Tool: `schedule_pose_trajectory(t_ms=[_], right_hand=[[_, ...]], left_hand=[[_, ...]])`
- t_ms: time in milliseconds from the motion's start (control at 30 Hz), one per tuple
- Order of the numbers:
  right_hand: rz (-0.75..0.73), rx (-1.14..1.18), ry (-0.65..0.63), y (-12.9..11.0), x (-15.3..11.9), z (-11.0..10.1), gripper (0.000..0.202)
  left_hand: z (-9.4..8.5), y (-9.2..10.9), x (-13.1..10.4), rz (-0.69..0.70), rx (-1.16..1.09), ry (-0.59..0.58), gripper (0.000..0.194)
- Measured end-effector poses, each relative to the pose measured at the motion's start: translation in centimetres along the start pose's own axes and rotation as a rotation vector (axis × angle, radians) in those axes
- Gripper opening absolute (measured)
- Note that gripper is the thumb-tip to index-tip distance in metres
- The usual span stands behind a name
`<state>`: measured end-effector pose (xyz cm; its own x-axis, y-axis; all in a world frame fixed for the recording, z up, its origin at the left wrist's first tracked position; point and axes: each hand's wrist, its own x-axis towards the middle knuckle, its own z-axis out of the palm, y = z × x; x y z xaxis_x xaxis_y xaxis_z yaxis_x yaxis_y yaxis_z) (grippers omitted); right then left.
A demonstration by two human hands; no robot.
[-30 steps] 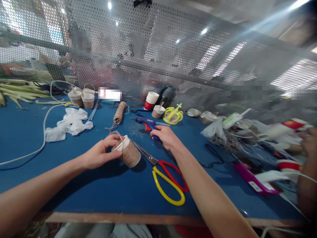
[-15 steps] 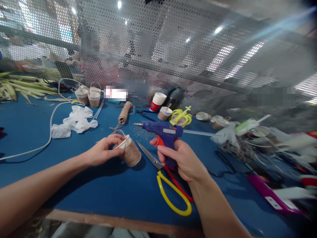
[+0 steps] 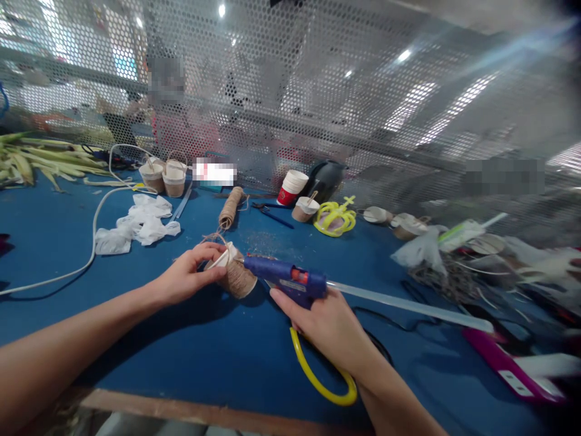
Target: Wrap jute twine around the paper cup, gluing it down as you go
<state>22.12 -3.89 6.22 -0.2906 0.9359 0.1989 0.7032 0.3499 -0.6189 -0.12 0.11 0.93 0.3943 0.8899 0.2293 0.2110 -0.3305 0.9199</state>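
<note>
My left hand [image 3: 193, 275] grips the rim of a white paper cup [image 3: 240, 280] wrapped in brown twine, which lies tilted just above or on the blue table. A loop of twine rises at its rim and leads towards a twine spool [image 3: 231, 208] behind. My right hand [image 3: 322, 321] is closed around a blue hot glue gun [image 3: 284, 278], with a long clear glue stick [image 3: 408, 306] out of its back. The nozzle meets the cup's side near the rim. Under my right hand lie scissors with a yellow handle [image 3: 324, 387]; their blades are mostly hidden.
Behind stand twine-wrapped cups [image 3: 173, 178], a red and white cup stack [image 3: 292, 186], pliers [image 3: 275, 215] and a yellow crown-shaped piece [image 3: 334, 217]. White plastic [image 3: 140, 221] and a white cable [image 3: 94, 224] lie left. A magenta power strip [image 3: 503, 366] lies right, below a perforated metal screen [image 3: 272, 79].
My right hand has lowered and turned the glue gun, bringing its nozzle from above the table to the cup. My left hand keeps its hold on the cup almost unmoved.
</note>
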Motion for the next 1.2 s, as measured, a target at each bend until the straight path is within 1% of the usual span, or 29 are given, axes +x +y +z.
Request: schedule_pose_trajectory(t_ms=[133, 267, 400, 500, 600, 767, 933, 1100, 1200], right_hand=[[-0.144, -0.106, 0.030, -0.15, -0.02, 0.20, 0.016], [-0.169, -0.162, 0.048, -0.12, -0.27, 0.59, 0.015], [-0.228, -0.228, 0.026, -0.18, -0.32, 0.55, 0.017], [-0.213, -0.265, 0.015, -0.22, -0.24, 0.38, 0.019], [-0.195, -0.239, 0.011, -0.01, -0.29, 0.44, 0.018], [-0.243, -0.277, 0.004, 0.26, -0.41, 0.43, 0.021], [-0.181, -0.287, 0.030, -0.22, -0.30, 0.19, 0.020], [-0.290, -0.457, -0.029, -0.29, -0.27, -0.03, 0.024], [-0.242, -0.407, -0.002, -0.33, -0.24, -0.27, 0.023]], left_hand=[[0.06, 0.06, -0.07, 0.034, 0.069, 0.000, 0.018], [0.06, 0.01, -0.09, 0.039, 0.103, -0.002, 0.020], [0.05, 0.11, -0.10, 0.042, 0.120, -0.004, 0.020], [0.07, 0.24, -0.12, 0.049, 0.123, -0.010, 0.020], [0.03, 0.24, -0.14, 0.063, 0.126, -0.010, 0.019], [-0.09, 0.11, -0.16, 0.090, 0.159, -0.016, 0.018], [-0.15, 0.06, -0.17, 0.110, 0.179, -0.031, 0.017], [-0.19, 0.22, -0.15, 0.125, 0.189, -0.042, 0.017], [-0.19, 0.39, -0.12, 0.125, 0.181, -0.052, 0.019]])
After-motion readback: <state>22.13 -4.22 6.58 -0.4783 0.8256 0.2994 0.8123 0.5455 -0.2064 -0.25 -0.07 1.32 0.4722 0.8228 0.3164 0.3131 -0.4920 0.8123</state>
